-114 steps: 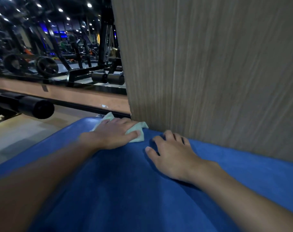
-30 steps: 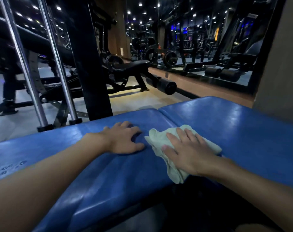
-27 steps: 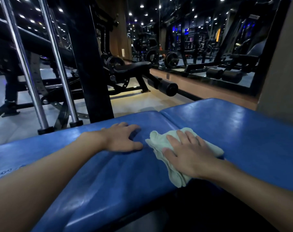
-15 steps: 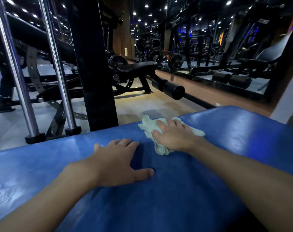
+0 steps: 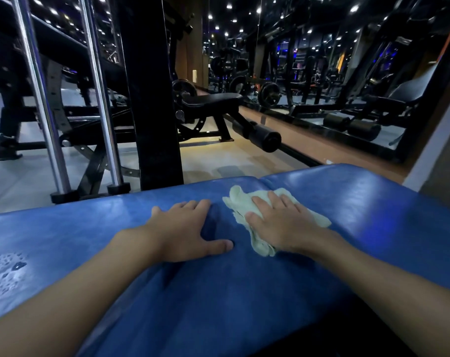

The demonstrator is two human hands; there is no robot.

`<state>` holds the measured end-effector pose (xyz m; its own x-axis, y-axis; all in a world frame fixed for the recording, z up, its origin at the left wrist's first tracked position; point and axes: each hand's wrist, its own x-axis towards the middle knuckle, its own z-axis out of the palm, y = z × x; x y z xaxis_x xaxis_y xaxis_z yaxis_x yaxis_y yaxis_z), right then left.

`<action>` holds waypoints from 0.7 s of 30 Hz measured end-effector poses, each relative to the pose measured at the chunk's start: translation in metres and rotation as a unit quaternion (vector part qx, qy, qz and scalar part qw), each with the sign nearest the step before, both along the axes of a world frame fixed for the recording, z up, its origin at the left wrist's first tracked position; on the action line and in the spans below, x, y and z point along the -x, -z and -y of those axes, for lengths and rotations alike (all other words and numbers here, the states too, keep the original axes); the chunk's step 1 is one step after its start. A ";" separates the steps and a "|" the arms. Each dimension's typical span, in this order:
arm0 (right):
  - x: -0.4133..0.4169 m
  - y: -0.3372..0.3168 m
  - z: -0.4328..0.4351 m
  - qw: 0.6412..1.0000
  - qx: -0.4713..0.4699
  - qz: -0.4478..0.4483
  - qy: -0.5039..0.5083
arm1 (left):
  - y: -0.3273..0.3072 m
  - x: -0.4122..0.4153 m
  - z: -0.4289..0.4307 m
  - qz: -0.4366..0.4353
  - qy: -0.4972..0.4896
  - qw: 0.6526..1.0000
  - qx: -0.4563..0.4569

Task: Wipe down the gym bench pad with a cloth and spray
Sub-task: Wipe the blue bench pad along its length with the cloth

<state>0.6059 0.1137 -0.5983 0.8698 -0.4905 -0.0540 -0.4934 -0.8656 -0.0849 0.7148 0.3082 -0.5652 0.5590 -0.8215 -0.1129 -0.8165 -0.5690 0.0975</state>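
Wiping grip: our right grip [image 5: 283, 225] lay flat on the cloth [image 5: 238, 204], fingers straight and spread, pressing it down, curled round nothing.
Bracing grip: our left grip [image 5: 185, 230] rested palm-down on the bare blue bench pad [image 5: 244, 292], fingers straight, thumb out toward the cloth, holding nothing.
Cloth: pale green and crumpled, it sat near the pad's far edge, just beside the seam [image 5: 258, 179], partly under our right palm.
Droplets [image 5: 5, 269]: we saw them beaded at the pad's left end, well apart from the cloth.
Beyond: a black flat bench [image 5: 213, 99] and chrome uprights [image 5: 41, 99] stood on the floor [image 5: 218, 161].
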 end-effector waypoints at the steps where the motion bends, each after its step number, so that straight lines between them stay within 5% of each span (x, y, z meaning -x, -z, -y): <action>1: 0.016 0.000 -0.008 1.000 0.004 -0.002 -0.001 | -0.001 0.003 -0.001 0.002 -0.001 1.000 0.002; 7: 0.079 -0.016 -0.044 0.998 -0.028 -0.019 0.046 | -0.009 0.018 -0.017 0.030 -0.005 0.999 0.040; 12: 0.088 -0.016 -0.039 1.000 -0.006 -0.006 -0.021 | -0.005 0.015 -0.037 0.021 -0.021 0.999 -0.032; 21: -0.024 -0.004 0.005 1.000 0.007 0.017 -0.018 | 0.000 0.006 -0.032 0.035 0.000 0.996 -0.076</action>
<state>0.6298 0.1090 -0.5942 0.8882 -0.4591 -0.0180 -0.4588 -0.8841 -0.0888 0.7092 0.3397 -0.5652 0.5705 -0.7974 -0.1968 -0.8179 -0.5733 -0.0481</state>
